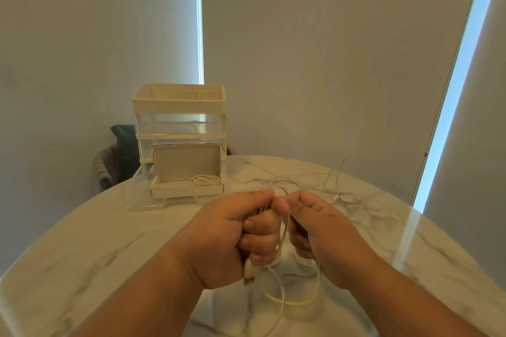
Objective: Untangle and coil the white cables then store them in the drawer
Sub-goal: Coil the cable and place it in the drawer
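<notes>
**A:** Where is the work right now?

**B:** Right under the camera. The left hand (241, 235) is clenched around a bundle of white cable (283, 232). The plug (249, 275) pokes out of the bottom of the fist at six o'clock. The right hand (325, 235), just beside it at three o'clock, pinches a strand between thumb and forefinger.

**A:** So this is coiling, not untangling?

**B:** I judge it so. A couple of slack loops hang below the hands over the marble table (109, 241), and they are uneven in size.

**A:** How should the wrap go?

**B:** Hold the plug end fixed in the left fist, feed with the right, and lay each turn the same size as the last. Let the strand slide through the right fingers so any twist runs out toward the free end instead of kinking. Pull gently, because loose strands (301, 174) lie snaked on the table at one o'clock and could snag. I cannot tell whether they belong to this cable or to another.

**A:** And the destination?

**B:** At eleven o'clock, well apart from the hands, the bottom drawer (186, 189) of the clear organizer (179, 117) stands pulled open. One coiled cable (205, 179) already lies in its right side, and there looks to be room to its left. A chair (117, 156) stands behind, at ten o'clock.
</notes>
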Demonstrator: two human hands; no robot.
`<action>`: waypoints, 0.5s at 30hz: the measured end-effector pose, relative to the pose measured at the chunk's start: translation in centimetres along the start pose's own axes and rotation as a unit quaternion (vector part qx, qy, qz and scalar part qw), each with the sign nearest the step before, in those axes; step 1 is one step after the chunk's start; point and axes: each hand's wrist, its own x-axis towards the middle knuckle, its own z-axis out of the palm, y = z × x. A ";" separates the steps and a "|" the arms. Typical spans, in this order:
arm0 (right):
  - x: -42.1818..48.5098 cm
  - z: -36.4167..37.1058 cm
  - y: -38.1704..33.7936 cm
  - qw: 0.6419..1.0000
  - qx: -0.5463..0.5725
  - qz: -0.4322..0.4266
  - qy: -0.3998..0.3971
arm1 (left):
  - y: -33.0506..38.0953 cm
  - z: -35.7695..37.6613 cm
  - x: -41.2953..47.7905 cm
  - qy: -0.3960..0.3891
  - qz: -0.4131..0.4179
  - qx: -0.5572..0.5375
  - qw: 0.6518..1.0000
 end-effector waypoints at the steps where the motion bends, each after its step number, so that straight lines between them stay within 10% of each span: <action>1: 0.0 0.0 0.1 1.000 -0.014 0.003 -0.013 | 0.0 0.0 0.1 0.007 0.024 -0.016 1.000; 7: -0.4 0.6 0.7 0.990 -0.070 0.084 -0.085 | 1.0 0.1 0.3 0.098 0.155 -0.091 0.979; 15: -1.0 2.2 0.1 0.973 0.191 0.109 -0.071 | 1.7 -0.5 0.4 0.166 0.182 -0.124 0.961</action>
